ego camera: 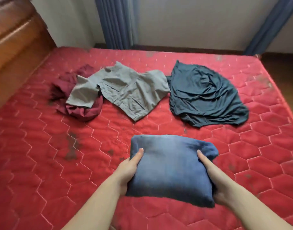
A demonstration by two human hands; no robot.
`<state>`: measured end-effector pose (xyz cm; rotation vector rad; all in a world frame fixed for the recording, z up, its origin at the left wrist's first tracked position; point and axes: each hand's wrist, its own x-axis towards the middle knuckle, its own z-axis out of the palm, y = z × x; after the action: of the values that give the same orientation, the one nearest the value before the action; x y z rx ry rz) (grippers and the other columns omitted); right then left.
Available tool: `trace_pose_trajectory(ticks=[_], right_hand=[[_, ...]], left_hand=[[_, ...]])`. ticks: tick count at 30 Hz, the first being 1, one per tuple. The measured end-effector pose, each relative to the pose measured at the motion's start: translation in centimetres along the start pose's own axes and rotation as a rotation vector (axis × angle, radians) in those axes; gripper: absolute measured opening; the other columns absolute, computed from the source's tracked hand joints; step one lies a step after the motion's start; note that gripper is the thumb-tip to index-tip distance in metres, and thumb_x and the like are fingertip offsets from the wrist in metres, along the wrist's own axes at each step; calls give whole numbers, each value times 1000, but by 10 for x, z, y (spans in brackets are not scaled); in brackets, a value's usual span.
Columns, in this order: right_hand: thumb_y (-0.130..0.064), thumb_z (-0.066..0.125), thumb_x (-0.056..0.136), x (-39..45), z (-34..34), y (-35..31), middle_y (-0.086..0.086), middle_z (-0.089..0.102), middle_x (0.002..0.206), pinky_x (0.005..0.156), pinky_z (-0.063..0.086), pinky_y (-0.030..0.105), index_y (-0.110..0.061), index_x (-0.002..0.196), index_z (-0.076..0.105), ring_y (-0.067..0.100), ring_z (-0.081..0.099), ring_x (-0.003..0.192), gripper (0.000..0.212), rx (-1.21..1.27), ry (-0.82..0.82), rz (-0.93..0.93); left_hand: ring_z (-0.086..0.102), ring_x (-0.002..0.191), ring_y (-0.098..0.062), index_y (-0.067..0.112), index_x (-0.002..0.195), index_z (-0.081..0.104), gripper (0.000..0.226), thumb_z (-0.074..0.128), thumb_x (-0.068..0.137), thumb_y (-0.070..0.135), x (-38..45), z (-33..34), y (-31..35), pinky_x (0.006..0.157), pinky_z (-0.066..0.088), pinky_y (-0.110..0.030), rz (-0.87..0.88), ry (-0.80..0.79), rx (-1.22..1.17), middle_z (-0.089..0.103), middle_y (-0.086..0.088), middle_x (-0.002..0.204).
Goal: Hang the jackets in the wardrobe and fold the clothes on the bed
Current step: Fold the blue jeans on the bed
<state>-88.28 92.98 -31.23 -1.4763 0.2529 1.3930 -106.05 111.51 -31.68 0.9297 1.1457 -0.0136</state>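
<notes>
- Four pieces of clothing are counted on the bed (34, 146), which is covered by a red quilted mattress with a hexagon stitch pattern.
- One blue folded garment (171, 170) is held at the near middle of the bed, a compact rectangular bundle.
- The left hand (129, 170) is clamped on the left edge of the bundle, with the thumb laid on top and the fingers hidden underneath.
- The right hand (215, 180) is clamped on the right edge in the same way, with the thumb on top.
- Whether the bundle is resting on the mattress or lifted just above it cannot be told.
- Three unfolded pieces are spread in a row farther back.
- One maroon garment (79, 108) is crumpled at the left.
- One grey shirt (125, 90) is laid partly over the maroon garment, in the middle of the row.
- One dark teal garment (205, 95) is rumpled at the right, its edge touching the grey shirt.
- One wooden headboard (14, 47) is seen at the far left.
- Two blue curtains are hung against the white wall behind the bed, one curtain (115, 22) at the centre and the other curtain (271, 25) at the right.
</notes>
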Motion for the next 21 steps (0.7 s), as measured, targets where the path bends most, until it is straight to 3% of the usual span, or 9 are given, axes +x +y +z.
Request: trace_pose_trajectory(ticks=[7, 10, 13, 16, 21], right_hand=[[-61, 58, 78, -132, 11, -91, 7, 76, 81, 62, 56, 36, -19, 98, 65, 26, 73, 69, 47, -154, -165, -271], [-59, 53, 85, -183, 16, -99, 7, 75, 78, 67, 53, 37, -18, 97, 64, 25, 72, 68, 44, -231, -234, -309], [-59, 50, 89, -231, 32, -98, 5, 74, 77, 65, 52, 35, -18, 96, 63, 24, 70, 70, 43, -265, -291, -360], [-60, 52, 88, -287, 69, -103, 7, 69, 88, 64, 50, 34, -19, 95, 62, 24, 65, 76, 43, -339, -342, -424], [-59, 51, 90, -371, 156, -79, -2, 71, 67, 51, 49, 28, -21, 90, 61, 15, 67, 57, 40, -478, -484, -565]], left_hand=[[74, 78, -21, 8, 98, 71, 50, 65, 82, 54, -142, 35, 73, 55, 56, -26, 245, 85, -113, 76, -7, 90], [73, 82, -25, 6, 104, 70, 56, 67, 81, 57, -212, 48, 69, 67, 58, -32, 314, 227, -175, 76, -8, 91], [68, 94, -24, 4, 120, 63, 70, 63, 81, 63, -278, 51, 61, 82, 55, -33, 374, 408, -180, 71, -8, 106], [65, 98, -25, 5, 126, 59, 76, 60, 81, 67, -349, 34, 56, 80, 54, -32, 433, 530, -231, 68, -9, 112], [69, 97, -29, 11, 120, 64, 75, 60, 77, 72, -470, -26, 26, 92, 54, -45, 552, 650, -376, 72, -9, 107]])
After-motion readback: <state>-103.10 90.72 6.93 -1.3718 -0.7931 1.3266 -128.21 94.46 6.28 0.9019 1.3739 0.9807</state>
